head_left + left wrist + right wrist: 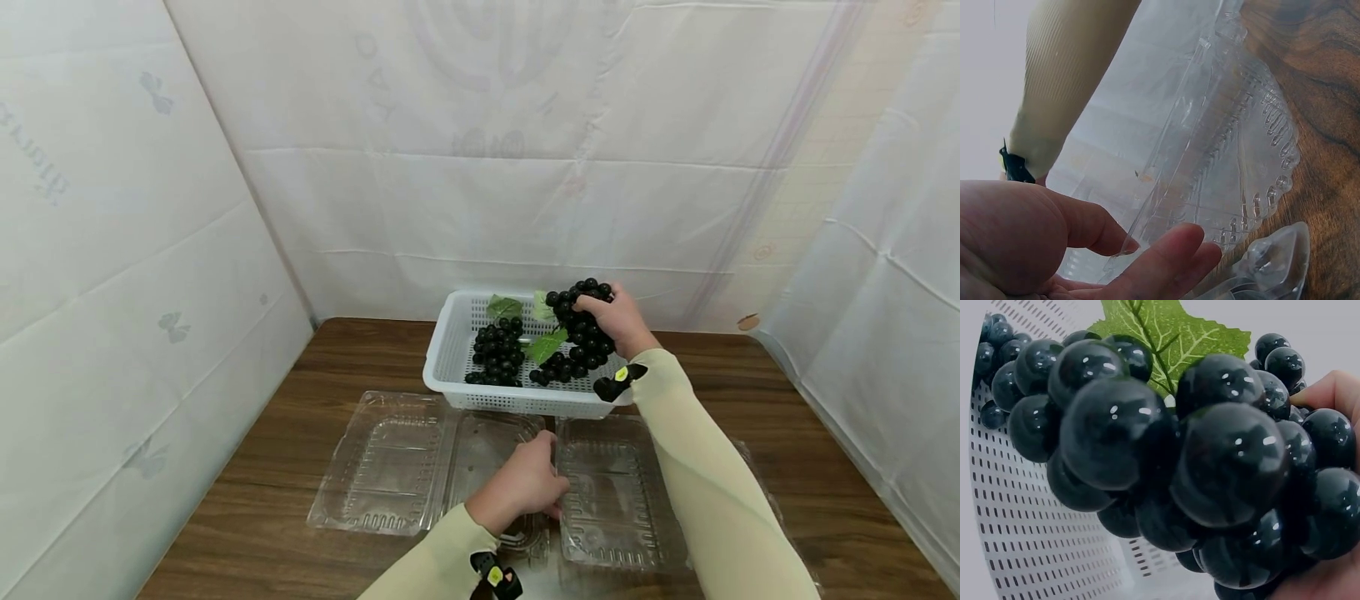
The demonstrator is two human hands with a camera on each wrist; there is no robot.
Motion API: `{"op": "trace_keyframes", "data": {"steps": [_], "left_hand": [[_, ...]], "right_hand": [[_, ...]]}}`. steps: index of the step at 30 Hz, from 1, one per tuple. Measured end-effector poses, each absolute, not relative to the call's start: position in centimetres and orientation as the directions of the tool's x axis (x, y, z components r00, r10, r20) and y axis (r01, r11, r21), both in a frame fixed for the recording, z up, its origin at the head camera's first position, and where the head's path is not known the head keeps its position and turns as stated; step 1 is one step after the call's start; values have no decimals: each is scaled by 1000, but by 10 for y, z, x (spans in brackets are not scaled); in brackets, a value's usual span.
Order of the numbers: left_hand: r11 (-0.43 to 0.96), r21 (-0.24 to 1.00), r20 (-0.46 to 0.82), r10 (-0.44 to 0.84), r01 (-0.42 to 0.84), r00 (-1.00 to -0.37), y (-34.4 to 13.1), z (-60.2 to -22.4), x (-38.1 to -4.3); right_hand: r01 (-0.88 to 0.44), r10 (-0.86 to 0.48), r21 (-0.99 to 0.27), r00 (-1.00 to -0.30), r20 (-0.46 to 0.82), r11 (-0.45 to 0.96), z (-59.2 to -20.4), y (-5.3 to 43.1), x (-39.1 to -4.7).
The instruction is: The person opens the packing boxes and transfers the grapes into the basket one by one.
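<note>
My right hand (617, 319) grips a bunch of black grapes (588, 333) over the right side of a white perforated basket (480, 398). Glossy grapes and a green leaf (1179, 337) fill the right wrist view, with the fingers partly hidden behind the fruit. A second grape bunch (498, 350) lies in the basket's left part. Down in front, my left hand (525, 479) pinches the near-left rim of a clear plastic clamshell container (611, 492). In the left wrist view, the rim of that container (1235, 169) runs between thumb and fingers.
Another clear clamshell (397, 467) lies opened out on the left, its right half partly behind my left hand. All stand on a brown wooden table (255, 500). White sheeting (465, 208) hangs behind the table and along both sides.
</note>
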State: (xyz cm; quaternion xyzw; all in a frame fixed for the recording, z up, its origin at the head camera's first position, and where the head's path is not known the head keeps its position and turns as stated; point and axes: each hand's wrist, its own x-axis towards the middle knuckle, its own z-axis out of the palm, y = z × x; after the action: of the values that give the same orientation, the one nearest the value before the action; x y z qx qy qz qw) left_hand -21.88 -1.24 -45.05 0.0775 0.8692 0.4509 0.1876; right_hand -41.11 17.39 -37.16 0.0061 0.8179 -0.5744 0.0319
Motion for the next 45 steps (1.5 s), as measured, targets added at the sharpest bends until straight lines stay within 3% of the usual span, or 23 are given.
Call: {"op": "trace_keyframes", "data": {"steps": [18,27,45], "left_hand": [[602,798,-262,294,-35,-919,-12,-453,-220],[601,799,-259,298,-30,-919,-12,-453,-219],[607,794,-266,305,-28,-915,-11,-451,-217]], "right_hand": [[151,-31,-927,-985,-172,343,-391,163,-429],[196,-79,-865,-962,-261,462,-402,163,-434],[169,-172,-844,-941,-292,508,-409,166,-436]]}}
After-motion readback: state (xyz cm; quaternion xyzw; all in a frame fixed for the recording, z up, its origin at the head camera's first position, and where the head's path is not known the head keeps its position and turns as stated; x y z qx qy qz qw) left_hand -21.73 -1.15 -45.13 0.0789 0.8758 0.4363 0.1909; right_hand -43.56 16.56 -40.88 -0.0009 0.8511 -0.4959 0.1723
